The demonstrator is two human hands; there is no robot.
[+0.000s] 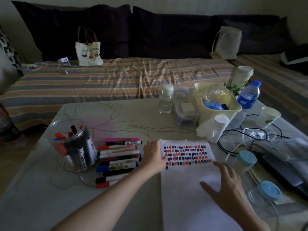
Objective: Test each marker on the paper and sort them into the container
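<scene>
The row of loose markers with white barrels and red, blue, black and pink caps (119, 160) lies flat on the pale tabletop (141, 114), between the clear round plastic container (73, 144) and the white sheet of paper (191, 180). Each marker lies with its long side running left to right, so one end points at the container and the other end points at the paper. The left hand (154, 155) is the near one. It rests at the left edge of the paper, just beside the right ends of the markers, and they lie to its left. Its fingers are straight and flat, and it holds nothing. The right hand (228, 182) is spread wide with loose fingers over the bare lower part of the paper. It holds nothing too, and it is well apart from the markers. The top of the paper has rows of small red, blue and black test marks (186, 154). The container already has some markers standing in it, with red and black caps showing. I think the next move is for the left hand to slide a little to the left and pick one marker up by its end. At the far right of the tabletop stand a cream plastic bin (216, 104) and a clear water bottle with a blue cap (248, 97).
</scene>
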